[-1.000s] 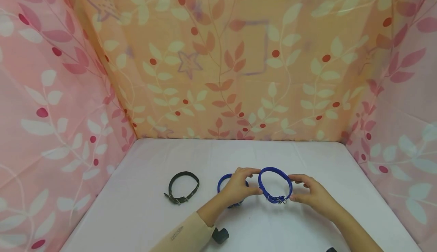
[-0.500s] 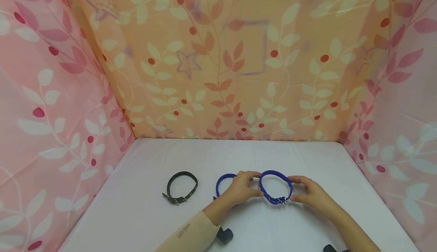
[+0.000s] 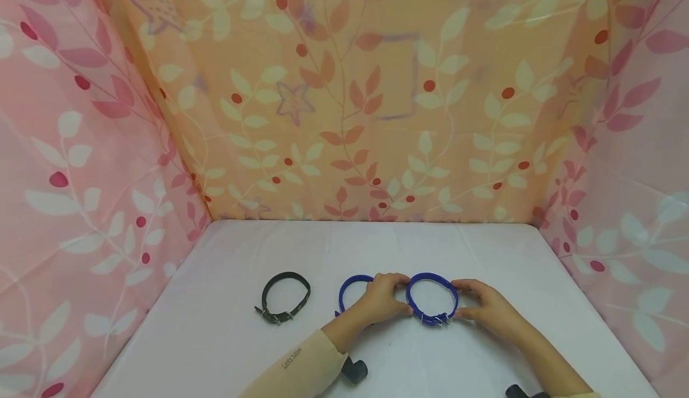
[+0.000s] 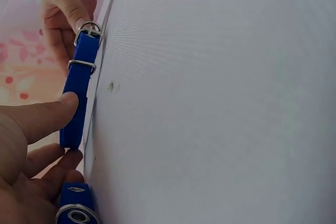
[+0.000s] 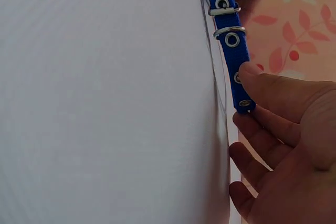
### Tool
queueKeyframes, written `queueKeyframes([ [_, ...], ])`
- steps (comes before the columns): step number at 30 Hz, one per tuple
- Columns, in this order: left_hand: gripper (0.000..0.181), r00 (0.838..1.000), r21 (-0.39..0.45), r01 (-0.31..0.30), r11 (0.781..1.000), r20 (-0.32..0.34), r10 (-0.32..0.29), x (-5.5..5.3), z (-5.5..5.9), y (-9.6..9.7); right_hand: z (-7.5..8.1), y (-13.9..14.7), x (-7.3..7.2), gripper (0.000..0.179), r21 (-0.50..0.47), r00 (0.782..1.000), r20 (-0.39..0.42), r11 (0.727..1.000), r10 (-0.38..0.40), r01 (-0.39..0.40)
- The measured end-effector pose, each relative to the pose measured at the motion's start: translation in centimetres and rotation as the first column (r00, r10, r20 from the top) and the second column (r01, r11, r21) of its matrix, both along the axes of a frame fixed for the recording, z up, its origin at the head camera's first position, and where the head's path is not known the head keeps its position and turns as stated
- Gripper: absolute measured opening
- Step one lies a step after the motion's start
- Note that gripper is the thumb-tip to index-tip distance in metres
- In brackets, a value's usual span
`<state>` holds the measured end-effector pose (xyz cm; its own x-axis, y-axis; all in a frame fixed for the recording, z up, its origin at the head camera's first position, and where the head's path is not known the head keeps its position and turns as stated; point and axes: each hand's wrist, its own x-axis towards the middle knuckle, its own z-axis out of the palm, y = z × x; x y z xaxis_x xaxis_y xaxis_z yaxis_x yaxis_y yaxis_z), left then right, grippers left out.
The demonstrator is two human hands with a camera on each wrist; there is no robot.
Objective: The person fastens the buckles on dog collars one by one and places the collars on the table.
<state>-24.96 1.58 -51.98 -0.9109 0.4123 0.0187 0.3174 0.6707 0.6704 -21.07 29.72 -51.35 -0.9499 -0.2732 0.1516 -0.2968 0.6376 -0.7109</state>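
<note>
A blue pet collar (image 3: 414, 307), buckled into a ring, stands between my two hands in the head view, buckle side toward me. My left hand (image 3: 383, 300) pinches its left side, thumb on the band in the left wrist view. On the opposite side my right hand (image 3: 482, 302) holds it between thumb and fingers. Metal eyelets, a buckle (image 5: 224, 11) and a D-ring (image 5: 229, 32) show in the right wrist view. A second blue collar (image 3: 348, 284) lies just left, partly hidden behind my left hand. Farther left rests a black buckled collar (image 3: 286, 276).
The collars are on a white-covered table (image 3: 215, 356). Patterned cloth walls, orange at the back (image 3: 334, 87) and pink at the sides, enclose it. Dark camera mounts (image 3: 355, 371) show by both wrists.
Both hands have lowered the held blue collar slightly toward the table. The left hand now covers more of the second blue collar. The black collar stays in place.
</note>
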Motion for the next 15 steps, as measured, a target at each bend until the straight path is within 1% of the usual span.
queueKeyframes([
  [8,0.063,1.000,-0.034,0.012,0.999,-0.010,-0.013,-0.19,-0.13,0.09,-0.11,-0.09,-0.04,0.061,0.020,0.998,0.058,1.000,-0.023,0.021],
  [15,0.065,1.000,-0.029,0.019,0.999,0.025,-0.018,-0.11,-0.25,-0.05,-0.36,0.13,-0.21,0.062,-0.001,0.996,0.094,1.000,-0.004,0.004],
])
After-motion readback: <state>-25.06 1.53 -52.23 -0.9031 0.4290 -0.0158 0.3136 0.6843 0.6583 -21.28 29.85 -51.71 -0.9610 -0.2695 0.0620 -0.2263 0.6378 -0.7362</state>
